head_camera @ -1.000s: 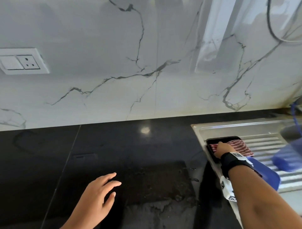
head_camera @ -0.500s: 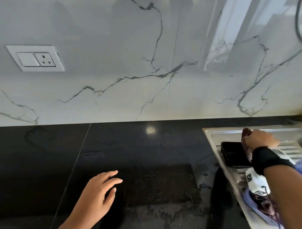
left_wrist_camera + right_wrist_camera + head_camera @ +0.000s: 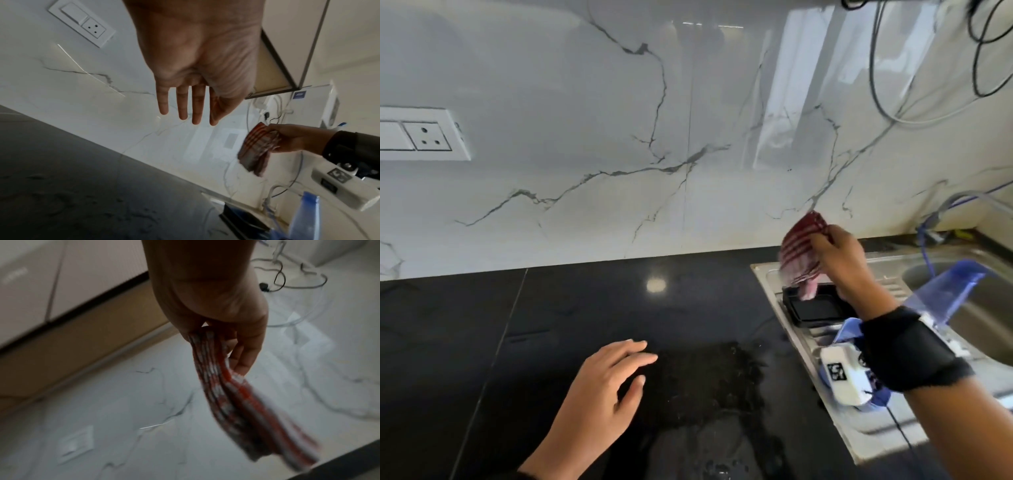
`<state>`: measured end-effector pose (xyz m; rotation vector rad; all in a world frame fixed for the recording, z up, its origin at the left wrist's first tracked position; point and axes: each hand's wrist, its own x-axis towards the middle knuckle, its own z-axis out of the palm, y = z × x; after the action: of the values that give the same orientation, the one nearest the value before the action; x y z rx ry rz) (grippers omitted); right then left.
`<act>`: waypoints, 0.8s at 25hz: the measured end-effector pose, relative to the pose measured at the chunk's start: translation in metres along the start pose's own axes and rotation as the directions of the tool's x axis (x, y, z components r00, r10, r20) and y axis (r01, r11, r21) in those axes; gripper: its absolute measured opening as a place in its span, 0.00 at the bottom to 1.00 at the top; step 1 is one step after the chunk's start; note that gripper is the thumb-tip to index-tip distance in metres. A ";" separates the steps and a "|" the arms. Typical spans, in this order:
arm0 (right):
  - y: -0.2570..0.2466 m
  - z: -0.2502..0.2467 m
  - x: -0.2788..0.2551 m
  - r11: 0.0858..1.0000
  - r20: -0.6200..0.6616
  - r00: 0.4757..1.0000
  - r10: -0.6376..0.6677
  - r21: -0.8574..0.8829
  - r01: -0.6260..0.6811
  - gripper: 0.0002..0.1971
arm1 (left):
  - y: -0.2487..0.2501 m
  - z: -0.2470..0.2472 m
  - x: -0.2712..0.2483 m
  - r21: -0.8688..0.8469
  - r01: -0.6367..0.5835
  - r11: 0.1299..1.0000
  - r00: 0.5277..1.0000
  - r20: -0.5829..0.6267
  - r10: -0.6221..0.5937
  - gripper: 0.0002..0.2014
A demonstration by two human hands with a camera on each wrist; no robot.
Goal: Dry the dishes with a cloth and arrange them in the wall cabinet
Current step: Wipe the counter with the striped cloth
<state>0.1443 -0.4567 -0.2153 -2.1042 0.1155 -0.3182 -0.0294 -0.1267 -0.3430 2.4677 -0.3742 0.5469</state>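
Observation:
My right hand (image 3: 835, 255) grips a folded red-and-white striped cloth (image 3: 801, 251), lifted above the steel drainboard (image 3: 774, 284). The same cloth (image 3: 232, 394) hangs from my right hand (image 3: 226, 337) in the right wrist view, and the cloth (image 3: 257, 149) also shows in the left wrist view. Below it a black rectangular dish (image 3: 815, 310) lies on the drainboard. My left hand (image 3: 613, 380) hovers open and empty over the black countertop (image 3: 482, 342), its fingers (image 3: 183, 100) straight. The underside of the wall cabinet (image 3: 273, 69) shows above.
A wet patch (image 3: 705, 380) spreads on the countertop by my left hand. Blue plastic pieces (image 3: 948, 291) lie on the drainboard beside the sink basin (image 3: 969, 308). A wall socket (image 3: 421, 135) sits at the left, and cables (image 3: 928, 68) hang at the upper right.
My right hand picked the striped cloth up off the black dish and raised it above the drainboard. The left hand stayed open over the countertop.

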 end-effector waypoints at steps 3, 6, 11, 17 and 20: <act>-0.025 0.022 -0.070 0.884 0.374 0.922 0.103 0.391 -0.257 0.12 | 0.031 -0.011 0.002 -0.127 -0.001 0.992 1.000 -0.025 -0.002 0.22; -0.035 0.055 -0.128 0.685 0.675 0.733 0.088 0.493 -0.536 0.14 | 0.055 -0.020 -0.004 -0.248 0.027 0.968 0.998 -0.040 -0.038 0.30; -0.048 0.117 -0.199 0.569 0.870 0.491 -0.038 0.422 -0.706 0.28 | 0.061 -0.040 -0.049 -0.361 0.184 0.914 0.975 -0.053 -0.217 0.31; -0.061 0.167 -0.250 0.577 0.916 0.316 -0.248 0.402 -0.711 0.25 | 0.045 -0.080 -0.103 -0.271 0.468 0.841 0.836 -0.173 -0.521 0.20; -0.067 0.198 -0.278 0.611 0.915 0.277 -0.294 0.403 -0.681 0.24 | 0.031 -0.098 -0.124 -0.231 0.613 0.755 0.717 -0.237 -0.655 0.11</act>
<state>-0.0722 -0.2004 -0.3064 -1.0025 -0.4003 1.0203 -0.1792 -0.0756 -0.3122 2.1319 0.5460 0.5572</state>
